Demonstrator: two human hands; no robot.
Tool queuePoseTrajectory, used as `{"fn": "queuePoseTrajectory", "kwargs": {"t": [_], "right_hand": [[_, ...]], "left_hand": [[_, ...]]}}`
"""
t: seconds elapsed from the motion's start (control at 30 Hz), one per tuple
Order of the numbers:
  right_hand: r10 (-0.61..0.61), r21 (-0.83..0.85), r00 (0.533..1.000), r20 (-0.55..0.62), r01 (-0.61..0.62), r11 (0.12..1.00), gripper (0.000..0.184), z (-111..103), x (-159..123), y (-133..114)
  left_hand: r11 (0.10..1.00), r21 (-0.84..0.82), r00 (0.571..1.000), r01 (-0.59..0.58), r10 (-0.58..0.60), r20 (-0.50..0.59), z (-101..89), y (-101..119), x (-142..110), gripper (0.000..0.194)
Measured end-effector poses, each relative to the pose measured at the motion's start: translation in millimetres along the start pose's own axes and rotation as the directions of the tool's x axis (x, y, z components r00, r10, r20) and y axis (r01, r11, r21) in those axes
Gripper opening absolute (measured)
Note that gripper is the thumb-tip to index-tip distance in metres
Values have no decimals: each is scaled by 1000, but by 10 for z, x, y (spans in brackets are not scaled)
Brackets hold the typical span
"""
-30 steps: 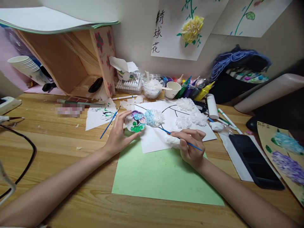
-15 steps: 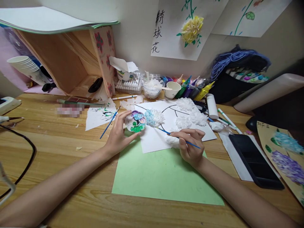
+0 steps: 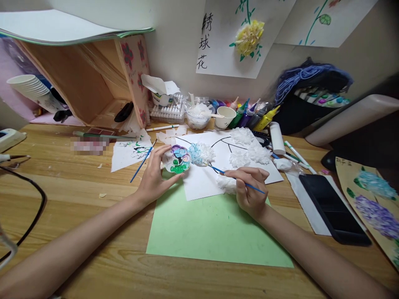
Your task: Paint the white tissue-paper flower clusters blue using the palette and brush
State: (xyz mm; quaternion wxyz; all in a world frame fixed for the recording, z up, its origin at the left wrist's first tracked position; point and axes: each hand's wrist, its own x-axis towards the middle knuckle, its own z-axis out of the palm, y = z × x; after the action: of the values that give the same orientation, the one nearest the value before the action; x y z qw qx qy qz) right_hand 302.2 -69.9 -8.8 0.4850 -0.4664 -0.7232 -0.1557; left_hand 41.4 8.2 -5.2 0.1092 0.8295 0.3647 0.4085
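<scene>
The left hand's fingers grip the paint palette. The right hand's fingers pinch a blue paintbrush, its tip near the half-blue paper flower on the white sheet. Painting the flower seems the step now; its white side likely needs soft dabs.

The bare left forearm and right forearm slant inward from 2 opposite sides. The left hand curves, thumb spread below its fingers; the right hand curls in a pen-like pinch.
</scene>
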Motion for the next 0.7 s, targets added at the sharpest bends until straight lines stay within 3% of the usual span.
{"fn": "queuePoseTrajectory", "kwargs": {"t": [0.33, 0.5, 0.7], "right_hand": [[-4, 52, 1000, -4, 5, 999, 27, -22, -24, 16], [-128, 110, 986, 104, 117, 987, 27, -35, 4, -26], [-111, 108, 978, 177, 93, 990, 27, -18, 31, -49]], "left_hand": [[1000, -4, 1000, -17, 17, -1, 12, -13, 1, 74], [997, -23, 998, -68, 69, 14, 21, -13, -11, 80], [986, -90, 989, -139, 143, 42, 22, 0, -30, 83]]}}
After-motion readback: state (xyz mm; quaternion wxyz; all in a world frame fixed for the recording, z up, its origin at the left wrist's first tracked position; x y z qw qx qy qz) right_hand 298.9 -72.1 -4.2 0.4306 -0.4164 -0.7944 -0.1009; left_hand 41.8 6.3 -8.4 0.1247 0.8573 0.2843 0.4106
